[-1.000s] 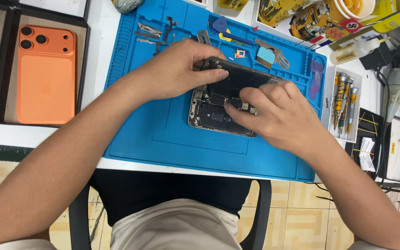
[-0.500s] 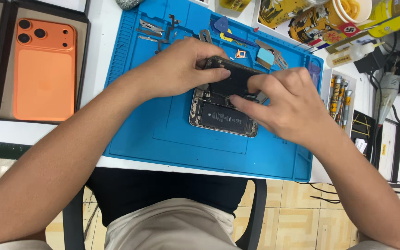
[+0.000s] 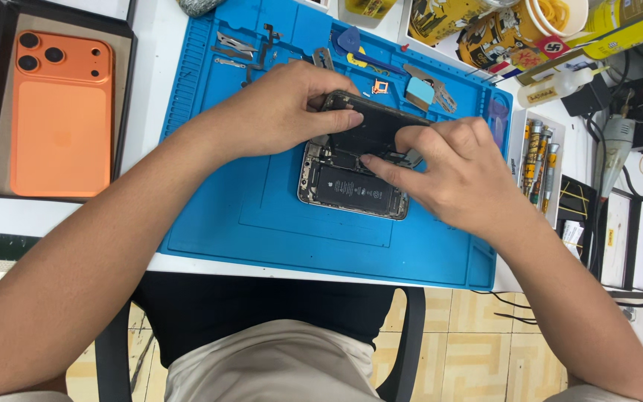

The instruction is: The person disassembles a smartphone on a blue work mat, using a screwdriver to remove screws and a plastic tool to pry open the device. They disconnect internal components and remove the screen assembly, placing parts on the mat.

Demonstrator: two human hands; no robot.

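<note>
An opened phone (image 3: pixel 351 190) lies on the blue work mat (image 3: pixel 262 216), its black battery and metal frame showing. Its dark screen panel (image 3: pixel 370 123) is tilted up along the far edge. My left hand (image 3: pixel 277 112) grips the left end of that screen panel, thumb against its edge. My right hand (image 3: pixel 448 171) holds the panel's right end, and its index finger reaches down onto the parts inside the phone near the battery's top edge.
An orange phone back cover (image 3: pixel 61 115) rests in a dark tray at the left. Small metal parts (image 3: pixel 243 48), picks (image 3: pixel 351 41) and a blue card (image 3: pixel 418 89) lie at the mat's far edge. Screwdrivers (image 3: pixel 537 160) sit in a holder at the right, with yellow boxes and cables behind.
Both hands stay on the phone. My right hand has shifted a little left and its index finger now reaches further into the phone body.
</note>
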